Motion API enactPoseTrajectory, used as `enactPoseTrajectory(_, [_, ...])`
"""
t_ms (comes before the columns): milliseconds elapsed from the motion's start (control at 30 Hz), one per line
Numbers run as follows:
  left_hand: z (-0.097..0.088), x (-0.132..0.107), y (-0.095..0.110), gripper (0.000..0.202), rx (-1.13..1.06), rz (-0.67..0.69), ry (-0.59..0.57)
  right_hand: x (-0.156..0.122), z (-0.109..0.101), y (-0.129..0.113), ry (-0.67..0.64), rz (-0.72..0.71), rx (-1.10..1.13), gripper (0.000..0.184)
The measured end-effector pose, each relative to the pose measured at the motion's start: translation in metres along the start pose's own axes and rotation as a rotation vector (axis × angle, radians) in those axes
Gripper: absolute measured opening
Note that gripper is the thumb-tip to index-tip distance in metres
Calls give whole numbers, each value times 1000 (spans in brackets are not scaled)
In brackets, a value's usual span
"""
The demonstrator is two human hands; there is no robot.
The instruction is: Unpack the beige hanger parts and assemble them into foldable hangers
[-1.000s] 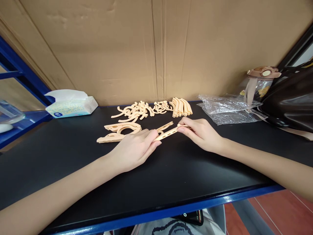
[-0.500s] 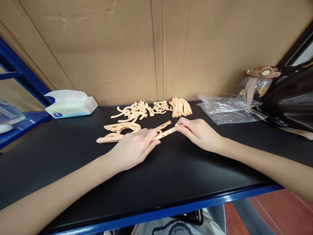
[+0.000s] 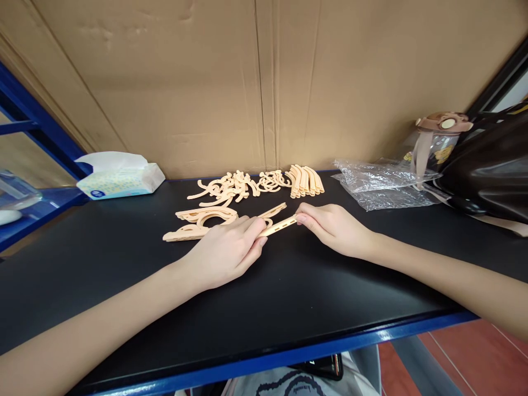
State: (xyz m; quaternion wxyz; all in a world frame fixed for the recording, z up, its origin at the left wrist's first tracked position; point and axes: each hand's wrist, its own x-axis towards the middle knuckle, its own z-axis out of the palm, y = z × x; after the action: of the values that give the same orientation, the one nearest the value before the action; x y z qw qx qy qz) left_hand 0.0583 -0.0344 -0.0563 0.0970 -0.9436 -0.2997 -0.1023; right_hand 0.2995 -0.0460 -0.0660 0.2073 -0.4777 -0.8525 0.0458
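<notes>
My left hand (image 3: 225,252) and my right hand (image 3: 336,226) pinch the two ends of a thin slotted wooden strip (image 3: 280,225) just above the black table (image 3: 289,291). The left fingers close on its near end, the right fingertips on its far end. A second slotted strip (image 3: 275,210) lies right behind it. Flat curved wooden pieces (image 3: 200,223) rest beside my left hand. Farther back lie several loose curved pieces (image 3: 231,187) and a neat stack of ribs (image 3: 306,180).
A tissue pack (image 3: 119,175) sits at the back left near a blue shelf frame (image 3: 25,118). Crumpled clear plastic bags (image 3: 379,184), a lidded bottle (image 3: 437,140) and a dark bag (image 3: 490,165) crowd the back right. Cardboard (image 3: 264,82) lines the wall behind.
My right hand has slid slightly left along the strip toward my left hand. The strip's far end no longer sticks out past the right fingers. My left hand stays put.
</notes>
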Motion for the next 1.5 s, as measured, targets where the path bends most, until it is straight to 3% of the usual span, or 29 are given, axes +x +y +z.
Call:
enactPoseTrajectory(600, [0,0,-1,21,-11,14,-3,-1,1,-1,96,67,29,32])
enactPoseTrajectory(1167, [2,0,-1,24,-34,-4,0,0,1,1,43,58,85,35])
enactPoseTrajectory(1500, [2,0,-1,22,-36,0,4,0,2,0,80,53,72,33])
